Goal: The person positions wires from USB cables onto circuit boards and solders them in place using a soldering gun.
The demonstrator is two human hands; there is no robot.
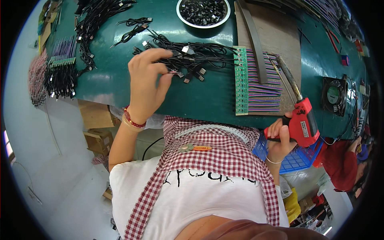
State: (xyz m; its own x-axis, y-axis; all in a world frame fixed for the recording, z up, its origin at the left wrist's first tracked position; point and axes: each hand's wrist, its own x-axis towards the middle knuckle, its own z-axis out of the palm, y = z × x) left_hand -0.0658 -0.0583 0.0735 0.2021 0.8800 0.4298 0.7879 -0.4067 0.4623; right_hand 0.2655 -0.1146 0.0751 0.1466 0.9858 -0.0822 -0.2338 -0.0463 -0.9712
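Observation:
My right hand (281, 138) is wrapped round the handle of a red soldering gun (307, 122), whose long metal barrel points up toward a row of small green circuit boards (241, 86). Purple, pink and dark wires (265, 97) run out of the boards' right side, and black cables join their top left. Over the pile of black USB cables (210, 54), my left hand (149, 78) has thumb and forefinger pinched at a thin cable end with fine coloured wires (174, 72). Several silver USB plugs (187, 50) stick out of this pile.
A white bowl (204, 25) of small black parts stands at the back of the green table (108, 82). A grey bar (256, 46) lies across the wires on a brown board (280, 24). At right sits a black fan (334, 95); more cable bundles (60, 78) hang over the left edge.

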